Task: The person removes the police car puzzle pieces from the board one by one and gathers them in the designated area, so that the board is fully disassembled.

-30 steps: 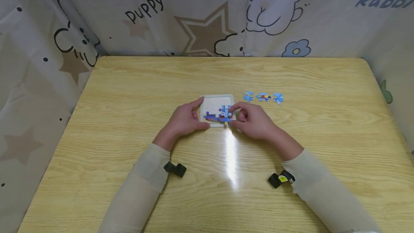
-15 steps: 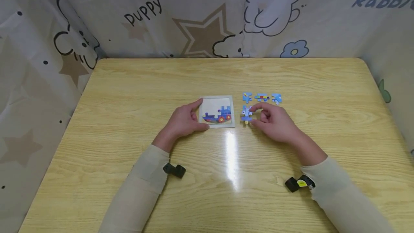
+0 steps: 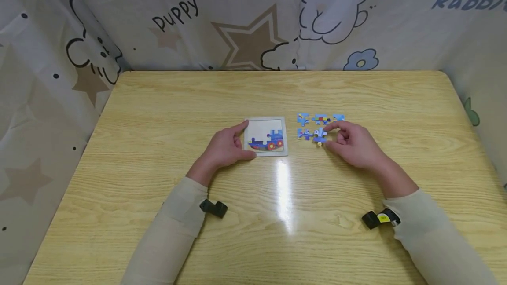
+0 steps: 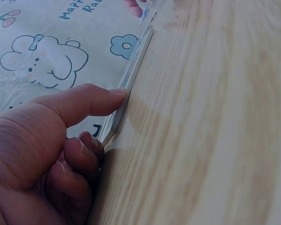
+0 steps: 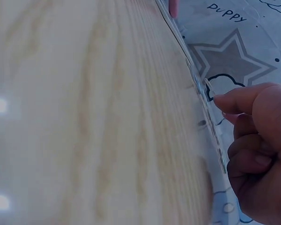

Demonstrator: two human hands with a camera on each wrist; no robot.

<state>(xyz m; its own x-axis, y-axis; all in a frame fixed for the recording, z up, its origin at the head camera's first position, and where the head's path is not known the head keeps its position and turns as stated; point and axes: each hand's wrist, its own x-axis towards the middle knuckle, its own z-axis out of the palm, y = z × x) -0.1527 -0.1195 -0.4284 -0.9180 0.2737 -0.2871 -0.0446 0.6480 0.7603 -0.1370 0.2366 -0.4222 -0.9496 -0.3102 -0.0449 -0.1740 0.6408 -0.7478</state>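
A small square jigsaw tray (image 3: 286,137) with a pale rim lies on the table. Joined pieces (image 3: 266,144) showing a blue vehicle with red wheels fill its lower part. My left hand (image 3: 226,146) holds the tray's left side between thumb and forefinger; in the left wrist view the thumb (image 4: 91,103) presses its near edge. Between the thumb and forefinger of my right hand (image 3: 356,144) is a blue jigsaw piece (image 3: 319,137). The right wrist view shows this piece (image 5: 209,86) tilted, just above the table.
Loose jigsaw pieces lie right of the tray: one with yellow (image 3: 303,118), one with coloured blocks (image 3: 321,119), a blue one (image 3: 338,118) partly behind my right forefinger, and another (image 3: 304,134) in front. A patterned cloth (image 3: 245,21) hangs behind the table (image 3: 198,96).
My right hand has carried the jigsaw piece rightward, from over the tray's right side to beside the loose pieces. My left hand stays at the tray.
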